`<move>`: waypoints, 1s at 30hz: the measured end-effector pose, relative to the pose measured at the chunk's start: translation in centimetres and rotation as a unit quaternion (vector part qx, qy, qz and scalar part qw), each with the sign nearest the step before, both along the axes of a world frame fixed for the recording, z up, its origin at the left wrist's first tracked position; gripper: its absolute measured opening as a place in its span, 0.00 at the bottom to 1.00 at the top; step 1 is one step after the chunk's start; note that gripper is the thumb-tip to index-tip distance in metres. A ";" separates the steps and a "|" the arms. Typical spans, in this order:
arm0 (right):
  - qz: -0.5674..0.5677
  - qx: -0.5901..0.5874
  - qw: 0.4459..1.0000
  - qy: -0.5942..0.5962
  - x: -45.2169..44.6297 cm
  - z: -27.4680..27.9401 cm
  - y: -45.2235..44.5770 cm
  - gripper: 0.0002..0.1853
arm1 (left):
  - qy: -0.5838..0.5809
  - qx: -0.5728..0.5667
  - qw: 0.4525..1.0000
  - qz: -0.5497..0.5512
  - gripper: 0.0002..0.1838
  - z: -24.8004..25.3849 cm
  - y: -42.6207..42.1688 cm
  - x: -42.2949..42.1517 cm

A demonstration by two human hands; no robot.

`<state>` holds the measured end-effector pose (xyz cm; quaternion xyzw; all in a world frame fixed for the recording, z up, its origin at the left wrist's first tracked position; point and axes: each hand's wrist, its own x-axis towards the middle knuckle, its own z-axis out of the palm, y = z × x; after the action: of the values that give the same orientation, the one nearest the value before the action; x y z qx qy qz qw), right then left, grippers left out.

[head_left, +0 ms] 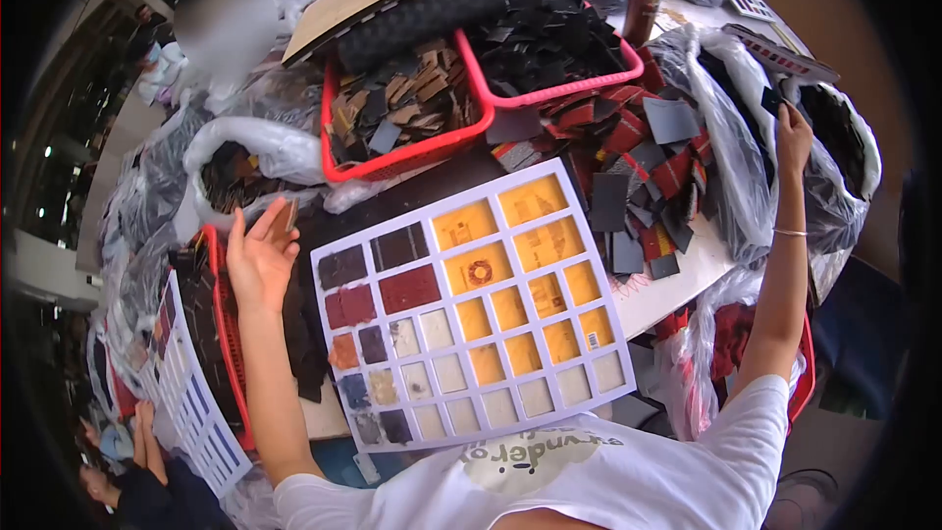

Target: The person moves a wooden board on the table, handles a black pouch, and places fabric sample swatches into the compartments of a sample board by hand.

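A white sample board (446, 263) with square openings lies in front of my body. Swatches in dark grey, maroon and orange fill openings on its left side, while others show yellow or pale backing. Left of the board, my left hand (260, 265) is palm up with a small brown swatch (286, 220) at its fingers. My right hand (794, 140) reaches far right and pinches a small black swatch (772, 98) over an open plastic bag (748, 142). Its fingertips are partly hard to make out.
A red basket (407, 155) of brown and grey pieces and a pink basket (559, 93) of black pieces stand behind the board. Loose red and grey swatches (628, 142) are piled at right. A spray can (643, 10) stands behind. Other people (147, 471) are at left.
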<state>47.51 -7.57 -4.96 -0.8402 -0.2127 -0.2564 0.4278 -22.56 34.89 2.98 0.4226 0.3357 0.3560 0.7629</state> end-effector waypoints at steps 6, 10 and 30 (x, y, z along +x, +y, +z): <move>0.463 -0.004 0.831 0.309 -29.1 6.0 14.9 0.12 | 0.148 0.103 0.983 0.031 0.24 -4.2 -5.4 -3.7; 0.588 -0.096 0.670 0.443 -41.6 3.3 20.0 0.10 | 0.157 0.095 0.983 -0.026 0.19 -6.2 -8.0 -4.8; 0.587 -0.319 0.735 0.114 -52.4 -1.3 21.6 0.09 | 0.351 0.375 0.854 -0.086 0.14 -11.8 -12.8 -2.4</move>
<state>-4.88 14.07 -6.22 -0.6583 -0.6831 0.2263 0.2208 -24.91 22.11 -8.78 0.8005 0.3846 0.2158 0.4058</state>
